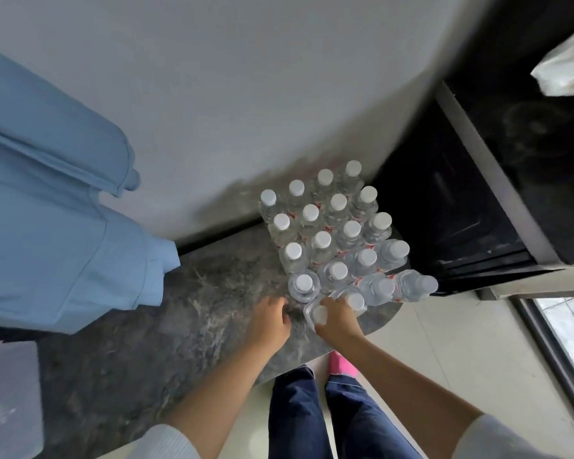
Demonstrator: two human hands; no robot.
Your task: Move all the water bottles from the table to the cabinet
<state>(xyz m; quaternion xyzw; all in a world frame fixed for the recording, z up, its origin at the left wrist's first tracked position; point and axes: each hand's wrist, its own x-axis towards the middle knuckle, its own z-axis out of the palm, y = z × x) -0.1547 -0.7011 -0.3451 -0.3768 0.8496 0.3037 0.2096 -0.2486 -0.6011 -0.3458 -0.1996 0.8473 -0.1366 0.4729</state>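
Both forearms nearest camera, reaching forward over dark marbled worktop (146,342). Pack of white-capped water bottles (328,233) stands upright in rows at worktop's far right end, against pale wall, beside dark open cabinet (444,200). Blue cloth (53,200) hangs at left. Right hand (337,318) closed around nearest bottle (318,313) at pack's front edge, grip wrapped over its shoulder. Left hand (272,321) just beside pack, fingers curled, holding nothing, resting on worktop
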